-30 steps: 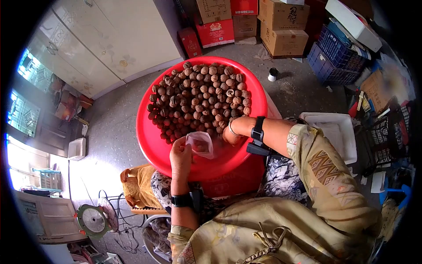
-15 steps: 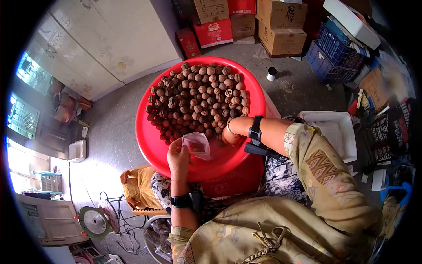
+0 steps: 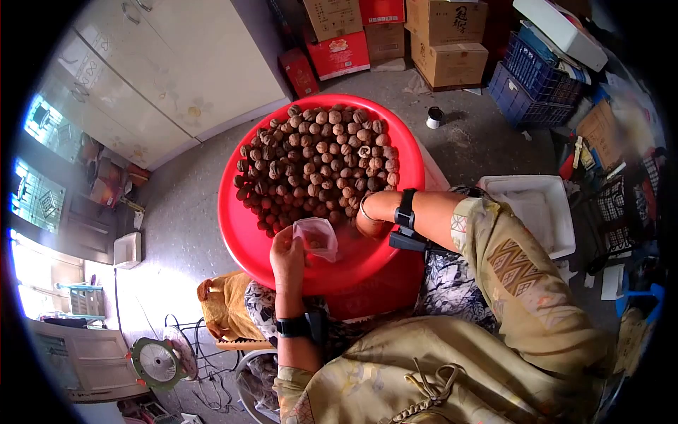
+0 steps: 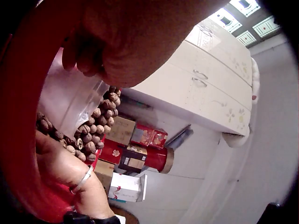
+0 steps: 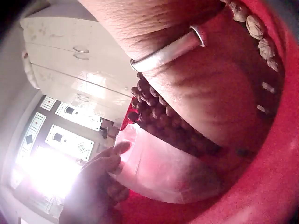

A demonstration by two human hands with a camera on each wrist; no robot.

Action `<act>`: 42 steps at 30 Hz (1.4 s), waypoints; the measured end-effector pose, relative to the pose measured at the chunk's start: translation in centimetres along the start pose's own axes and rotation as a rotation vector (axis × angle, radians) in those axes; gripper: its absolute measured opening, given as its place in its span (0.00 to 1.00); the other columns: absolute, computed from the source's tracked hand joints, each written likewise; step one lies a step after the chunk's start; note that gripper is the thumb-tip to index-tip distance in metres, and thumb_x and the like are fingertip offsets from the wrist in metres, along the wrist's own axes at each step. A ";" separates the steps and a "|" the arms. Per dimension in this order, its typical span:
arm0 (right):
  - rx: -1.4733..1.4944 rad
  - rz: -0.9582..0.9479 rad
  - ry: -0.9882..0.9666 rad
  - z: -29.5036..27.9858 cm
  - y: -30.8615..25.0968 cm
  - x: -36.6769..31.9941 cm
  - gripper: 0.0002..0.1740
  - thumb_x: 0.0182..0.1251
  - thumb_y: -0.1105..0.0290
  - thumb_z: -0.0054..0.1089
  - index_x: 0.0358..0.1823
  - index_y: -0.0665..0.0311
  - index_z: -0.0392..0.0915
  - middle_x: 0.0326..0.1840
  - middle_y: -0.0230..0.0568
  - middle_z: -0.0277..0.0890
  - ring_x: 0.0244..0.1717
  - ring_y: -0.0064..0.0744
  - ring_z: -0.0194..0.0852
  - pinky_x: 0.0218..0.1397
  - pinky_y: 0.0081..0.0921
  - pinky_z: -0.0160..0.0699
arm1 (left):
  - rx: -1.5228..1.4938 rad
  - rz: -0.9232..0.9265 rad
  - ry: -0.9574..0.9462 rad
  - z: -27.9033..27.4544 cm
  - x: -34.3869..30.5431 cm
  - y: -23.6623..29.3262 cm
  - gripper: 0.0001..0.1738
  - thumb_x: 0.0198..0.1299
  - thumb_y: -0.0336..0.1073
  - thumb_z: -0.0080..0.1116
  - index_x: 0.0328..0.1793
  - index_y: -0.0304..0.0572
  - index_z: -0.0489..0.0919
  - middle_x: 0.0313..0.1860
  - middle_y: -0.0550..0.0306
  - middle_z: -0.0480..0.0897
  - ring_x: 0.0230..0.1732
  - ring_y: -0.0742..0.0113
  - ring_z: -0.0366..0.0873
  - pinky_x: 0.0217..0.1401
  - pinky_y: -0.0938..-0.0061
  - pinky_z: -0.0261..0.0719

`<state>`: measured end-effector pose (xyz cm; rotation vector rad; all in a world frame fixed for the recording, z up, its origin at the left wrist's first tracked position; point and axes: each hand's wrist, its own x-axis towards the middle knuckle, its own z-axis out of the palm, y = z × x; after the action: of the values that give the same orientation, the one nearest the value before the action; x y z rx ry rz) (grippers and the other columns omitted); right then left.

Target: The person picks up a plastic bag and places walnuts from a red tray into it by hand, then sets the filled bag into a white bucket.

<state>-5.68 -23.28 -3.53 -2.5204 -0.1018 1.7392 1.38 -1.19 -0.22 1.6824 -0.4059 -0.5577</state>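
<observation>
A wide red basin (image 3: 229,222) holds a heap of brown walnuts (image 3: 318,159), one of them showing a pale broken shell. At its near left side my left hand (image 3: 287,256) pinches the edge of a clear plastic bag (image 3: 326,249), whose mouth gapes and which has a few small bits inside. My right hand (image 3: 370,225), a bangle on its wrist, reaches down into the basin at the near edge of the heap. Its fingers are hidden in the head view, and in the right wrist view they fade into shadow by the walnuts; I cannot tell what they hold.
A white tray (image 3: 565,233) lies to the right of the basin. Cardboard boxes (image 3: 452,63) and blue crates (image 3: 526,99) stand at the back. A small cup (image 3: 433,119) is on the floor, a fan-like round device (image 3: 155,362) at lower left.
The head view has shifted slightly. Both hands keep nearly the same places, the left still pinching the bag and the right still low in the basin.
</observation>
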 end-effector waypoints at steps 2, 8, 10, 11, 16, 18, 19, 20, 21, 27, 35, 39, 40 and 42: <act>-0.024 0.015 0.048 -0.3 -0.2 -0.5 0.18 0.59 0.68 0.56 0.50 0.67 0.80 0.47 0.42 0.79 0.44 0.42 0.76 0.48 0.40 0.74 | -0.004 -0.009 -0.001 0.1 -0.2 0.3 0.14 0.64 0.31 0.53 0.54 0.33 0.76 0.24 0.62 0.78 0.16 0.80 0.68 0.15 0.84 0.67; 0.243 0.037 0.598 -1.8 -1.1 -4.7 0.23 0.56 0.55 0.62 0.44 0.68 0.83 0.43 0.51 0.82 0.43 0.47 0.81 0.49 0.39 0.78 | 0.025 -0.001 -0.011 -0.5 0.7 -1.2 0.14 0.63 0.30 0.52 0.54 0.36 0.76 0.23 0.65 0.76 0.16 0.81 0.67 0.15 0.84 0.66; 0.357 -0.040 0.718 -2.6 -0.5 -4.9 0.24 0.55 0.53 0.62 0.40 0.68 0.83 0.38 0.52 0.82 0.40 0.49 0.81 0.47 0.38 0.79 | 0.047 0.002 -0.004 -0.4 0.6 -1.0 0.15 0.62 0.29 0.51 0.55 0.36 0.76 0.23 0.64 0.76 0.17 0.81 0.67 0.16 0.84 0.66; 0.391 -0.054 0.809 -2.7 -0.2 -5.1 0.23 0.54 0.53 0.62 0.39 0.67 0.83 0.36 0.52 0.82 0.40 0.49 0.81 0.46 0.38 0.79 | 0.050 0.002 -0.004 -0.4 0.6 -0.9 0.15 0.62 0.29 0.51 0.55 0.36 0.76 0.23 0.64 0.76 0.17 0.81 0.67 0.16 0.84 0.66; 0.630 -0.156 0.998 -3.3 -0.3 -7.2 0.18 0.56 0.52 0.65 0.33 0.61 0.80 0.28 0.43 0.81 0.29 0.37 0.80 0.37 0.34 0.78 | 0.045 -0.010 -0.009 -0.1 0.4 -0.3 0.16 0.63 0.30 0.51 0.56 0.34 0.75 0.26 0.63 0.78 0.19 0.80 0.69 0.16 0.83 0.67; 0.702 -0.232 1.044 -3.3 -1.2 -8.7 0.19 0.56 0.52 0.65 0.33 0.63 0.80 0.27 0.41 0.81 0.29 0.35 0.80 0.37 0.33 0.78 | 0.044 -0.016 -0.009 -0.1 0.3 -0.3 0.16 0.63 0.30 0.51 0.56 0.34 0.74 0.26 0.62 0.78 0.19 0.80 0.70 0.16 0.83 0.68; 0.770 -0.308 1.089 -3.2 -1.4 -8.9 0.20 0.56 0.52 0.65 0.32 0.64 0.80 0.27 0.40 0.81 0.29 0.33 0.79 0.37 0.32 0.78 | 0.041 -0.020 -0.007 -0.1 0.4 -0.2 0.16 0.63 0.30 0.51 0.56 0.34 0.74 0.27 0.61 0.78 0.19 0.79 0.70 0.16 0.83 0.69; 0.705 -0.409 1.161 -3.2 -1.2 -7.7 0.19 0.59 0.53 0.64 0.35 0.65 0.79 0.28 0.38 0.81 0.28 0.30 0.79 0.33 0.30 0.78 | 0.042 -0.020 -0.009 0.0 0.3 -0.2 0.16 0.63 0.30 0.51 0.56 0.34 0.74 0.27 0.61 0.78 0.19 0.79 0.70 0.16 0.83 0.69; 0.709 -0.407 1.162 -3.2 -1.3 -7.7 0.19 0.59 0.53 0.64 0.35 0.65 0.79 0.28 0.38 0.81 0.28 0.30 0.79 0.33 0.30 0.78 | 0.022 -0.025 -0.008 0.0 0.3 -0.3 0.15 0.63 0.29 0.51 0.56 0.34 0.74 0.27 0.61 0.78 0.19 0.79 0.70 0.16 0.83 0.69; 0.876 -0.394 0.995 -3.7 -1.1 -8.1 0.18 0.62 0.54 0.62 0.41 0.62 0.80 0.33 0.38 0.82 0.30 0.29 0.80 0.33 0.29 0.78 | -0.004 -0.026 0.012 0.0 0.3 -0.4 0.15 0.63 0.28 0.50 0.55 0.33 0.73 0.27 0.60 0.78 0.18 0.79 0.70 0.15 0.83 0.69; 0.391 -0.145 0.778 -3.5 0.4 -3.1 0.10 0.53 0.68 0.59 0.36 0.59 0.82 0.33 0.40 0.83 0.35 0.38 0.81 0.40 0.34 0.79 | 0.015 -0.035 0.034 -0.1 0.2 -0.3 0.15 0.62 0.28 0.50 0.56 0.33 0.74 0.25 0.61 0.76 0.19 0.79 0.69 0.16 0.83 0.72; 0.275 -0.092 0.520 -3.2 0.1 -1.8 0.15 0.51 0.70 0.57 0.41 0.55 0.84 0.36 0.39 0.84 0.36 0.39 0.81 0.40 0.36 0.79 | 0.023 -0.028 0.041 0.0 0.2 -0.3 0.15 0.62 0.28 0.49 0.55 0.33 0.74 0.25 0.60 0.76 0.19 0.79 0.70 0.16 0.83 0.72; 0.219 -0.110 0.486 -3.2 0.5 -0.5 0.17 0.50 0.71 0.56 0.43 0.57 0.84 0.36 0.40 0.84 0.35 0.38 0.81 0.39 0.35 0.79 | 0.025 -0.027 0.047 0.0 0.1 -0.3 0.15 0.62 0.28 0.49 0.55 0.33 0.74 0.25 0.60 0.76 0.19 0.79 0.70 0.16 0.83 0.72; 0.187 -0.097 0.490 -3.0 0.9 -0.2 0.16 0.50 0.71 0.56 0.43 0.57 0.84 0.36 0.40 0.84 0.36 0.38 0.81 0.39 0.35 0.79 | 0.010 -0.026 0.042 0.0 -0.1 -0.1 0.15 0.62 0.28 0.49 0.55 0.33 0.74 0.25 0.60 0.76 0.19 0.79 0.70 0.16 0.83 0.72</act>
<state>-2.92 -24.30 -2.42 -2.6595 -0.0282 1.0044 1.30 -1.13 -0.35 1.7086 -0.3579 -0.5390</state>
